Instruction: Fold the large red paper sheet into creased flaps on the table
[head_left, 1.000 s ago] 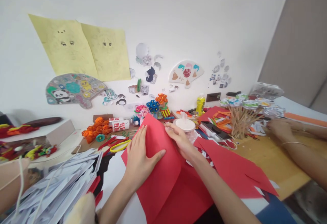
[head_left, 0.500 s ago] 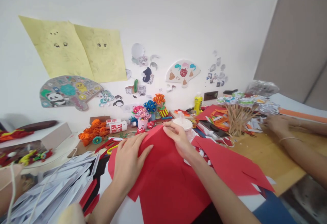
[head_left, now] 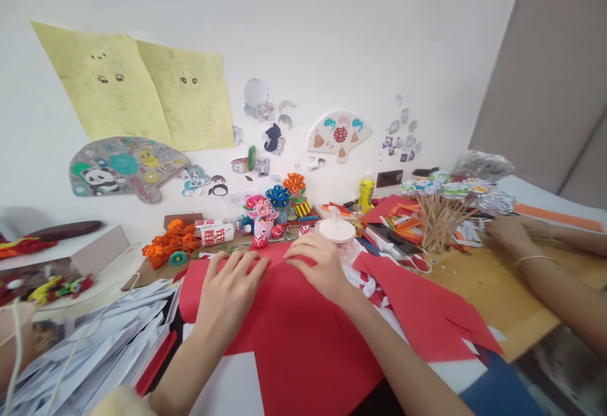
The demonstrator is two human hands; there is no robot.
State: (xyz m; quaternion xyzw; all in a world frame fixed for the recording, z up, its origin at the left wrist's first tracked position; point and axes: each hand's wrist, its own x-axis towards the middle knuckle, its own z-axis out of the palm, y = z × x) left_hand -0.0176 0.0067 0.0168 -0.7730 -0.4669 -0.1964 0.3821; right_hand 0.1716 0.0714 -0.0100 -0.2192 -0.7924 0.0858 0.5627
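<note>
A large sheet of red paper [head_left: 308,340] lies in front of me, its far edge folded over into a strip. On the left part of that fold rests my left hand [head_left: 230,299], fingers bent and thumb against the paper. My right hand [head_left: 320,270] pinches the folded edge near the middle, thumb below and fingers above. The fingertips of both hands are close together along the crease. White paper [head_left: 232,384] shows under the red sheet at the lower left. Just beyond my right hand stands a clear cup with a white lid [head_left: 336,231].
Cut white paper strips [head_left: 95,353] pile up at left. More red paper [head_left: 431,308] lies at right, near a bunch of sticks with paper flowers [head_left: 439,214]. Another person's hand [head_left: 509,232] works at far right. Pipe-cleaner flowers [head_left: 279,198] stand along the wall.
The folded edge has come down flatter, toward me. My left hand has moved left and lower, and my right hand has shifted left and down along the crease.
</note>
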